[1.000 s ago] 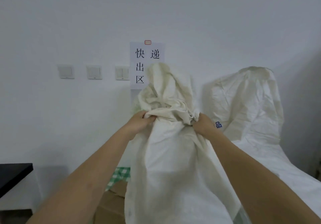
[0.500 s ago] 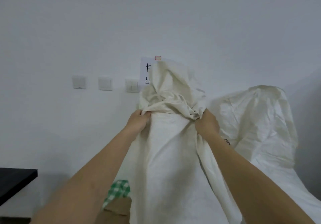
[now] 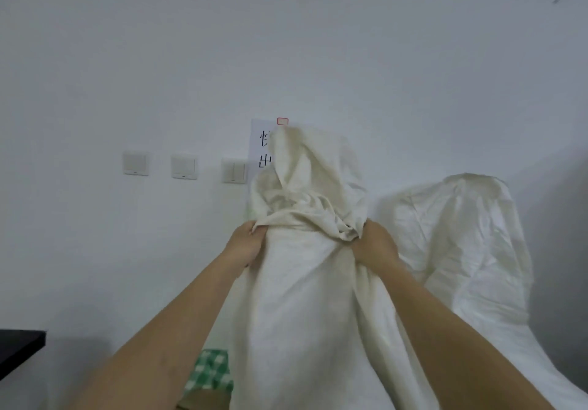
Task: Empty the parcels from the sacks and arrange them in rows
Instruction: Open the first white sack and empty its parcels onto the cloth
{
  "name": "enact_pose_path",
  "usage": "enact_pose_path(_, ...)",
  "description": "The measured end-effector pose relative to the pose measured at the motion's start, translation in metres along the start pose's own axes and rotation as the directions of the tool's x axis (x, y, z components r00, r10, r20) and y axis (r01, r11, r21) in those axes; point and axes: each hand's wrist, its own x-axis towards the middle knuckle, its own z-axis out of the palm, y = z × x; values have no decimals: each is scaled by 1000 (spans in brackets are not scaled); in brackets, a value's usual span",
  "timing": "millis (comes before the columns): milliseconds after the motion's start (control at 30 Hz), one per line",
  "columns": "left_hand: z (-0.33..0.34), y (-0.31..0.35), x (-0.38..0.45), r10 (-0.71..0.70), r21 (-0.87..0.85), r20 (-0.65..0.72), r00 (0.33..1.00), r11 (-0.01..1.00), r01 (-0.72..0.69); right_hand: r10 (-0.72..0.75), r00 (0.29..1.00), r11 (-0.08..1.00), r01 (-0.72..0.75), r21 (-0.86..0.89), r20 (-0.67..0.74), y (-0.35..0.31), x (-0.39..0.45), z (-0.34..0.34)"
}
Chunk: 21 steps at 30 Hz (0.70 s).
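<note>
A white wall (image 3: 286,43) fills most of the frame. At right center a second sack (image 3: 461,234) slumps against it. The held sack (image 3: 302,298) hangs down the middle, bunched top reaching the paper sign (image 3: 259,142) beside 3 switches (image 3: 184,166). It looks soft, limp and light, likely slippery woven cloth, so gathered folds give the surest hold. The left hand (image 3: 246,245) and right hand (image 3: 375,247) each clutch fabric at center, fingers curled into the folds. A brown parcel (image 3: 203,401) and green checked one (image 3: 211,373) peek out at bottom center.
</note>
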Motion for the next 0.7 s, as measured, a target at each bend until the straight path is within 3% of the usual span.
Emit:
enact_pose_path(67,3,2,-2,32,51,41,999,998,-34,23,1000,1000,-23,-13,-18,1,2,-5)
enact_pose_path(167,1,3,-6,100,-5,-88,991,995,-101,0,985,994,19,107,-172,5,4,-9)
enact_pose_path(267,2,-7,-14,53,62,-58,997,997,-49,-25,998,999,26,-19,55,12,-2,-4)
enact_pose_path(300,5,-8,-17,75,70,-52,996,995,-71,-4,998,1000,5,-25,69,13,-3,-4)
enact_pose_path(433,6,3,-11,112,13,-146,983,994,-111,-25,983,994,44,102,-180,6,1,-14)
enact_pose_path(533,11,4,-6,55,54,-137,989,997,-48,-40,999,998,40,-54,3,-1,0,-9)
enact_pose_path(633,11,0,-7,75,-26,-174,982,996,-81,-71,994,997,68,-35,-89,-5,3,-4)
enact_pose_path(700,10,-4,-3,24,-13,-148,989,1000,-26,-60,998,997,60,-54,-3,-9,7,-2)
